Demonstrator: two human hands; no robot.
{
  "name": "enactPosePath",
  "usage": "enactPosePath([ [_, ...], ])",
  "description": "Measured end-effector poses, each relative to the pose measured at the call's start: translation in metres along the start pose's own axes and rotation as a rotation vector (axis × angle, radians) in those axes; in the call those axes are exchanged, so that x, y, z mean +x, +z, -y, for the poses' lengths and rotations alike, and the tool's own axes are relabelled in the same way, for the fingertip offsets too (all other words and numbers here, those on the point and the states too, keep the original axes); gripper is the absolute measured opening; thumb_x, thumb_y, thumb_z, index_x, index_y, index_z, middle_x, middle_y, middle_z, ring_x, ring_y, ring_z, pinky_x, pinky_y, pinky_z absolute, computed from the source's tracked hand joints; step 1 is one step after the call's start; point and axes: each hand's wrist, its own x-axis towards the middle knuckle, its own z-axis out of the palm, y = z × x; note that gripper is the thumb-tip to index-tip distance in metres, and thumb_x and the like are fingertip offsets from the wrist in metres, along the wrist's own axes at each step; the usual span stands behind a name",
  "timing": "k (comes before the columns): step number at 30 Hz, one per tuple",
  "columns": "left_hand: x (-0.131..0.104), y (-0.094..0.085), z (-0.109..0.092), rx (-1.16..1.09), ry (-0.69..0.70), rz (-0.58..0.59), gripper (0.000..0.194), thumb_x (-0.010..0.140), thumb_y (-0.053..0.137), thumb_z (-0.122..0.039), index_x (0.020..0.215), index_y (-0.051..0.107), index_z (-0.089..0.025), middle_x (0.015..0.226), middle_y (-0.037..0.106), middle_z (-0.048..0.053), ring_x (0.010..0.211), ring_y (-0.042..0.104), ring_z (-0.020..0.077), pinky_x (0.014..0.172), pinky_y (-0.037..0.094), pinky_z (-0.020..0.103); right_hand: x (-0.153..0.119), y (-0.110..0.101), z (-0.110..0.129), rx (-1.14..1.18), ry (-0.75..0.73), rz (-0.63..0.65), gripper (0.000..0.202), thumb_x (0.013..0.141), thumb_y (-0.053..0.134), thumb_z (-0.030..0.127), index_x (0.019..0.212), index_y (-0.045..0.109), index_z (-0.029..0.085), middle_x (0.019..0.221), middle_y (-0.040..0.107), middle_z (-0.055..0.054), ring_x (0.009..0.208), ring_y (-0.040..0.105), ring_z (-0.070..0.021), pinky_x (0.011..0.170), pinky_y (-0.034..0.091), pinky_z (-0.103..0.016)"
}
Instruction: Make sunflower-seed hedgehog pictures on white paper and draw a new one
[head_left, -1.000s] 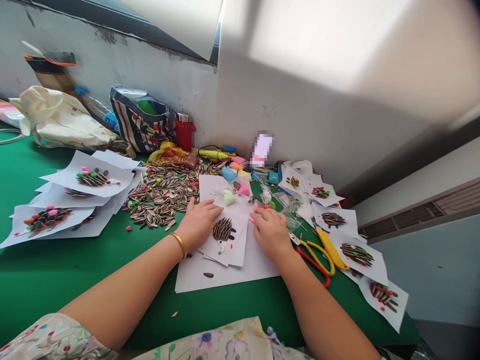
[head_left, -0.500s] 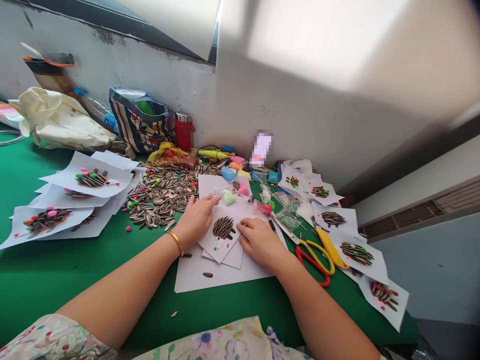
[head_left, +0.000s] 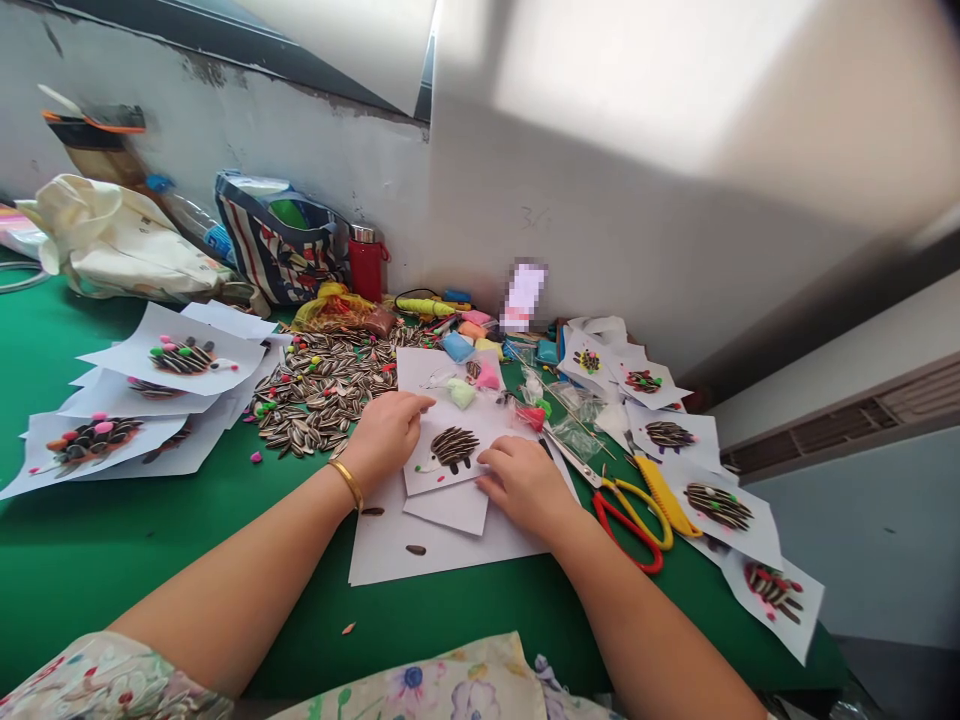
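A white paper card lies on other sheets in front of me. On it is a hedgehog figure of striped sunflower seeds, with dark feet and small green and pink dots. My left hand, with a gold bangle on the wrist, has curled fingers at the card's upper left edge. At its right edge, my right hand pinches with bent fingers; the fingertips touch the paper. Beneath are a smaller sheet and a larger white sheet with loose seeds.
Left of the hands spreads a pile of sunflower seeds. Finished-looking seed cards lie in a left stack and a right row. Scissors and a yellow cutter lie right. Colored clay packets and a red bottle stand behind.
The card has turned clockwise between my hands, so the hedgehog's feet now point toward me. My left hand has shifted slightly and its fingers are more curled. The right hand stays at the card's edge.
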Motion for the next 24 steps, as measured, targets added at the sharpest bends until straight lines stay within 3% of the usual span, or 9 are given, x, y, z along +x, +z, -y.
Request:
enactPosePath([
  [4, 0.000, -0.008, -0.009, -0.025, 0.040, 0.031, 0.015, 0.088, 0.058, -0.027, 0.090, 0.071, -0.021, 0.091, 0.069, 0.005, 0.092, 0.061, 0.0223, 0.085, 0.045, 0.036, 0.001, 0.004, 0.003, 0.072, -0.061, -0.072, 0.010, 0.091, 0.062, 0.023, 0.097, 0.070, 0.022, 0.097, 0.066, -0.006, 0.092, 0.058, -0.0199, 0.082, 0.039, -0.033],
  [7, -0.005, -0.015, -0.023, -0.065, 0.188, 0.221, 0.014, 0.081, 0.070, -0.034, 0.075, 0.070, -0.022, 0.081, 0.065, 0.002, 0.081, 0.059, 0.0191, 0.074, 0.042, 0.032, 0.002, 0.006, -0.001, 0.105, -0.028, -0.118, 0.011, 0.092, 0.060, 0.022, 0.092, 0.071, 0.021, 0.092, 0.065, -0.005, 0.088, 0.057, -0.0187, 0.080, 0.039, -0.032],
  [9, -0.009, -0.018, -0.031, -0.043, 0.257, 0.315, 0.009, 0.078, 0.074, -0.032, 0.075, 0.072, -0.024, 0.081, 0.065, 0.001, 0.084, 0.059, 0.0197, 0.076, 0.040, 0.033, 0.003, 0.007, -0.005, 0.123, -0.004, -0.141, 0.012, 0.092, 0.060, 0.022, 0.091, 0.072, 0.021, 0.090, 0.065, -0.005, 0.086, 0.057, -0.0182, 0.080, 0.039, -0.031],
  [16, -0.016, -0.016, -0.039, 0.070, 0.245, 0.393, 0.006, 0.078, 0.070, -0.022, 0.074, 0.074, -0.025, 0.082, 0.066, 0.003, 0.086, 0.059, 0.0223, 0.076, 0.038, 0.036, 0.004, 0.009, -0.013, 0.174, -0.003, -0.168, 0.013, 0.092, 0.059, 0.022, 0.090, 0.072, 0.021, 0.089, 0.065, -0.005, 0.084, 0.058, -0.0176, 0.080, 0.041, -0.030],
  [19, -0.017, -0.016, -0.041, 0.069, 0.272, 0.385, 0.010, 0.080, 0.067, -0.019, 0.073, 0.072, -0.024, 0.081, 0.065, 0.003, 0.084, 0.058, 0.0218, 0.076, 0.037, 0.036, 0.003, 0.010, -0.012, 0.200, -0.004, -0.186, 0.014, 0.092, 0.058, 0.023, 0.091, 0.072, 0.021, 0.089, 0.065, -0.005, 0.085, 0.058, -0.0179, 0.081, 0.042, -0.031],
  [24, -0.018, -0.019, -0.047, -0.028, 0.343, 0.193, 0.010, 0.088, 0.059, -0.021, 0.082, 0.066, -0.021, 0.086, 0.066, 0.003, 0.087, 0.059, 0.0196, 0.082, 0.040, 0.035, 0.002, 0.005, -0.003, 0.352, -0.021, -0.231, 0.017, 0.094, 0.054, 0.024, 0.094, 0.071, 0.021, 0.089, 0.065, -0.005, 0.085, 0.058, -0.0179, 0.080, 0.044, -0.031],
])
